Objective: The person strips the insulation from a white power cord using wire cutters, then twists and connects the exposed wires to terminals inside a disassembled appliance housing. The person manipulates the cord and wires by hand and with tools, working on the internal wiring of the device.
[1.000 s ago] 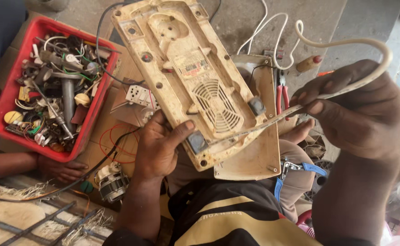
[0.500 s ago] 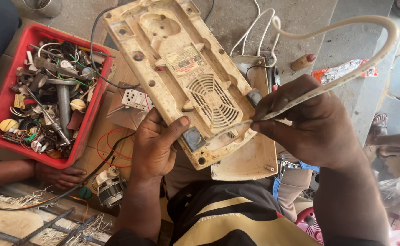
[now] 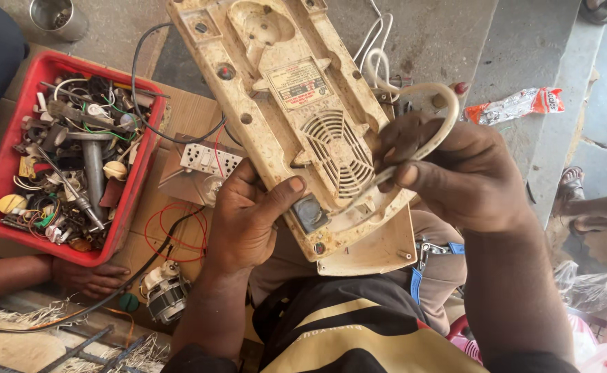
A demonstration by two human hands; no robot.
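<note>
A worn cream plastic appliance base (image 3: 276, 90) with a round vent grille and a label lies tilted over my lap. My left hand (image 3: 251, 214) grips its near left edge, thumb resting on the underside beside a small square part. My right hand (image 3: 455, 176) is closed on the appliance's dirty white cord (image 3: 436, 97), which curls in a loop above my fingers, just right of the grille. A second cream cover piece (image 3: 369, 252) shows beneath the base.
A red tray (image 3: 132, 207) with several wires, screws and tools sits at left on cardboard. A white switch block (image 3: 210, 160), a small motor (image 3: 165, 293) and red wires lie nearby. Another person's hand (image 3: 89, 276) rests at lower left, a foot (image 3: 586, 207) at right. A steel cup (image 3: 58, 17) stands top left.
My right hand has drawn the cord in from a wide arc into a tight loop near the grille. The base has shifted slightly closer and my left hand keeps its hold.
</note>
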